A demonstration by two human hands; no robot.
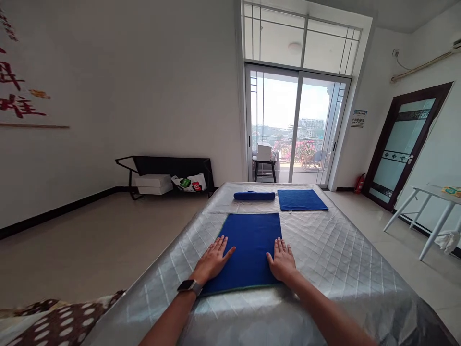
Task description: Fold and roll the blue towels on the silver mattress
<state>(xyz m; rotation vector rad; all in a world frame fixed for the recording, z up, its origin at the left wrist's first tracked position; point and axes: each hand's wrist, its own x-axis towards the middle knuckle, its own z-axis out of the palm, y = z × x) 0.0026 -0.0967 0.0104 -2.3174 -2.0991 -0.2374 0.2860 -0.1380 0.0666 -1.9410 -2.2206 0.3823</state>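
A blue cloth with a thin green edge lies spread flat on the silver quilted cover in front of me. My left hand rests palm down on its left edge, fingers stretched out and thumb apart. On the right edge lies my right hand, also flat with the fingers extended. Neither hand grips the fabric. Farther back are a rolled blue cloth and, to its right, another flat blue cloth.
A black bench-like frame stands by the left wall with white boxes under it. Brown dotted fabric lies at lower left. A white-legged table stands at right, and a sliding glass door is behind.
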